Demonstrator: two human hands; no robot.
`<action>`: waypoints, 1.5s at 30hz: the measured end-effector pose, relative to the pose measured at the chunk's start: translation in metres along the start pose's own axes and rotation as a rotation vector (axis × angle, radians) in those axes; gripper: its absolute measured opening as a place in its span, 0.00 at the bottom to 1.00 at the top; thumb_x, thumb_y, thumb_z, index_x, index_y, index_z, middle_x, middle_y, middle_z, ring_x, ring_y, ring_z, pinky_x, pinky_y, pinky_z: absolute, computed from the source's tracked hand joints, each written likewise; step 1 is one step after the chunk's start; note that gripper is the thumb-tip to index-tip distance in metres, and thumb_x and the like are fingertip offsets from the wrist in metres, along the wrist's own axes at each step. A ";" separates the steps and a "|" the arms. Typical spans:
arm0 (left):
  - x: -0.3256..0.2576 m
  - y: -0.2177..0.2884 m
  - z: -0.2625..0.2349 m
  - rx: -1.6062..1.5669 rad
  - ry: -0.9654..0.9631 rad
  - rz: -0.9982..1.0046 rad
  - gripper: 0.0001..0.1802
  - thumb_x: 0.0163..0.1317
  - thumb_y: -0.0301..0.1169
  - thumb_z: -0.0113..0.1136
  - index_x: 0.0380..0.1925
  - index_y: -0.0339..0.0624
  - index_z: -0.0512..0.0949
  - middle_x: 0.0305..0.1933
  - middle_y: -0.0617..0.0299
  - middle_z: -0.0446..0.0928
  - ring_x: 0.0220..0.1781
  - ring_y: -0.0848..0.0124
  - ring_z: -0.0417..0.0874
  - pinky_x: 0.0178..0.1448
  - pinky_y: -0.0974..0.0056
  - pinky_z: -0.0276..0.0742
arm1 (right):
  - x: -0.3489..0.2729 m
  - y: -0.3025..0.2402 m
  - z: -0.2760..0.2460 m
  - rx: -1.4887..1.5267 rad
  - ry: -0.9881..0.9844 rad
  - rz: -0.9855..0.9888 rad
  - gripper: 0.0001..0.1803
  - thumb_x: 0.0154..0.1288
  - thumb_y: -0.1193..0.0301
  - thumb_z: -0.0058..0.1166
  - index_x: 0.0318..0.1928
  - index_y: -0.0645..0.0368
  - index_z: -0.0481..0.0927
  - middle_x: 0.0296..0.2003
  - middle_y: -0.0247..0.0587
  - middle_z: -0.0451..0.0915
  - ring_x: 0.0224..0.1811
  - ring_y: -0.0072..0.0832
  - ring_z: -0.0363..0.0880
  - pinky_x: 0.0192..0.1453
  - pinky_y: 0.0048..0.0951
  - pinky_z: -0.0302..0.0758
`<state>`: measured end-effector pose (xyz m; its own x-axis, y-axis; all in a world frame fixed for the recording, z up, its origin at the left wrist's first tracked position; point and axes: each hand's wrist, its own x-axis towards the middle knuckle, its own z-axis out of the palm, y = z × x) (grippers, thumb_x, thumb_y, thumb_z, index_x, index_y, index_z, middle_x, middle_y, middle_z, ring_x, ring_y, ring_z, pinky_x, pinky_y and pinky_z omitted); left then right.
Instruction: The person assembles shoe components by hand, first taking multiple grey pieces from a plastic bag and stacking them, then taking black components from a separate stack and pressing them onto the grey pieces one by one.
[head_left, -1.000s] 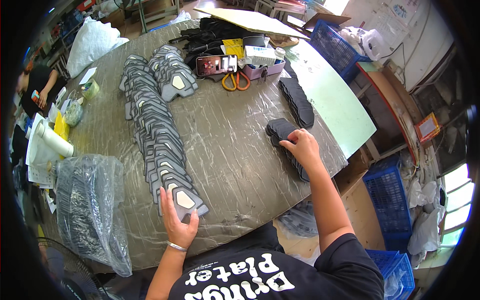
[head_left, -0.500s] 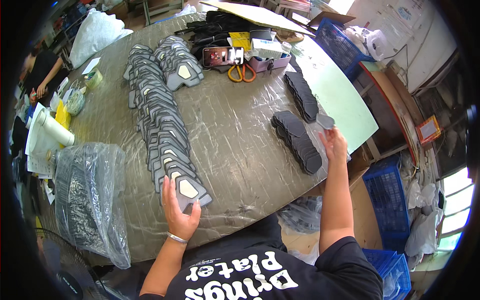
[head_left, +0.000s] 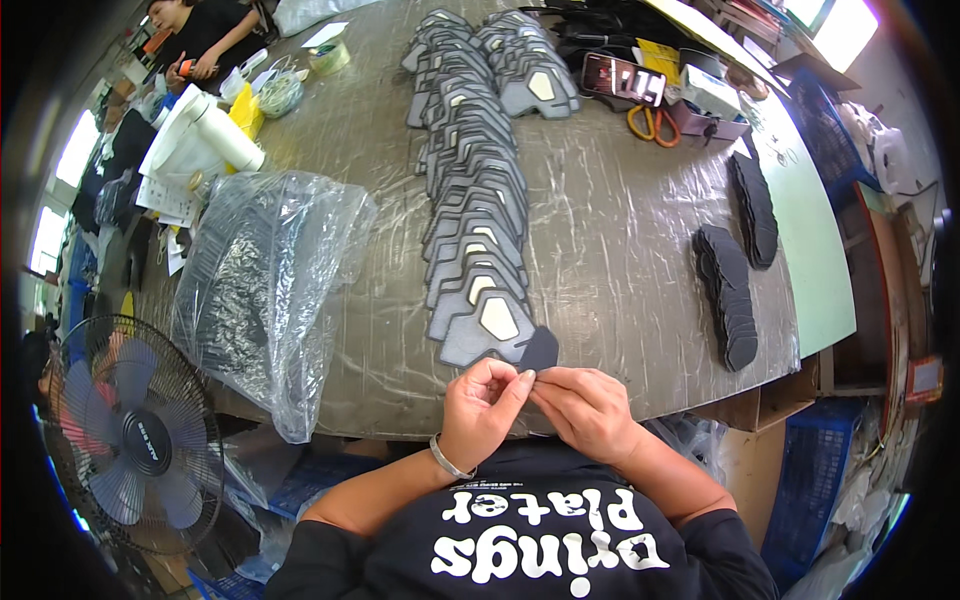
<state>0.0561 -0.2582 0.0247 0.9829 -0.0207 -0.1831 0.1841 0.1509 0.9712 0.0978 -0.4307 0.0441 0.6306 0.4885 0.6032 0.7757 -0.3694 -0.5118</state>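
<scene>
My left hand (head_left: 483,408) and my right hand (head_left: 586,412) meet at the near table edge and pinch one small black flat piece (head_left: 541,350) between their fingertips. Just beyond it lies the nearest grey shaped piece with a pale centre (head_left: 487,328), the end of a long overlapping row of grey pieces (head_left: 472,190) running away across the table. To the right lie two fanned rows of black pieces (head_left: 727,293), apart from my hands.
A clear plastic bag with dark pieces (head_left: 262,290) lies left on the table (head_left: 620,240). A fan (head_left: 128,438) stands lower left. Orange scissors (head_left: 652,123), a phone (head_left: 623,79) and boxes sit far back. Another person (head_left: 205,38) sits at the far left corner.
My right hand came back from the black rows on the right with a black piece. My left hand left the grey piece, and both now hold the black piece together near the table edge.
</scene>
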 end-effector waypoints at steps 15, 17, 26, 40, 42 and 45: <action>0.016 -0.001 -0.057 0.414 -0.323 0.264 0.10 0.56 0.22 0.68 0.33 0.39 0.74 0.36 0.61 0.80 0.34 0.74 0.81 0.42 0.69 0.77 | 0.008 0.021 -0.016 0.369 -0.327 0.757 0.10 0.57 0.71 0.69 0.30 0.65 0.82 0.21 0.33 0.76 0.22 0.17 0.71 0.28 0.22 0.70; 0.016 0.001 -0.058 0.458 -0.380 0.261 0.12 0.55 0.23 0.70 0.35 0.39 0.75 0.37 0.61 0.80 0.33 0.73 0.81 0.41 0.68 0.77 | 0.006 0.021 -0.019 0.381 -0.391 0.798 0.10 0.58 0.72 0.69 0.29 0.64 0.81 0.21 0.33 0.76 0.22 0.16 0.71 0.28 0.22 0.70; 0.077 0.003 -0.091 1.299 -0.281 0.565 0.47 0.48 0.57 0.71 0.68 0.54 0.68 0.78 0.53 0.52 0.80 0.50 0.47 0.79 0.44 0.42 | -0.030 0.025 -0.016 1.141 -0.202 1.217 0.08 0.69 0.70 0.60 0.35 0.62 0.79 0.28 0.34 0.82 0.30 0.17 0.80 0.38 0.18 0.78; 0.195 -0.020 0.000 1.366 0.317 0.469 0.40 0.60 0.56 0.61 0.70 0.59 0.64 0.80 0.49 0.43 0.79 0.38 0.37 0.70 0.22 0.39 | -0.042 0.045 -0.017 1.135 0.167 1.100 0.06 0.69 0.73 0.58 0.34 0.60 0.79 0.26 0.33 0.81 0.28 0.17 0.77 0.37 0.20 0.74; 0.184 -0.023 0.006 1.355 0.293 0.502 0.41 0.60 0.55 0.60 0.71 0.54 0.63 0.80 0.48 0.42 0.79 0.37 0.38 0.70 0.22 0.38 | -0.045 0.051 -0.020 1.152 0.243 1.094 0.06 0.70 0.73 0.57 0.34 0.60 0.78 0.26 0.33 0.80 0.28 0.18 0.77 0.37 0.20 0.74; 0.142 -0.025 0.003 1.357 0.061 0.444 0.44 0.61 0.54 0.60 0.73 0.48 0.59 0.81 0.48 0.40 0.80 0.39 0.38 0.72 0.25 0.37 | -0.051 0.061 -0.028 1.196 0.361 1.075 0.07 0.70 0.73 0.56 0.33 0.59 0.77 0.25 0.34 0.80 0.27 0.19 0.77 0.36 0.21 0.74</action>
<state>0.1907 -0.2682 -0.0250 0.9645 -0.1760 0.1969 -0.2346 -0.9132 0.3331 0.1138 -0.5002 -0.0005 0.9384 0.1663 -0.3030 -0.3456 0.4693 -0.8126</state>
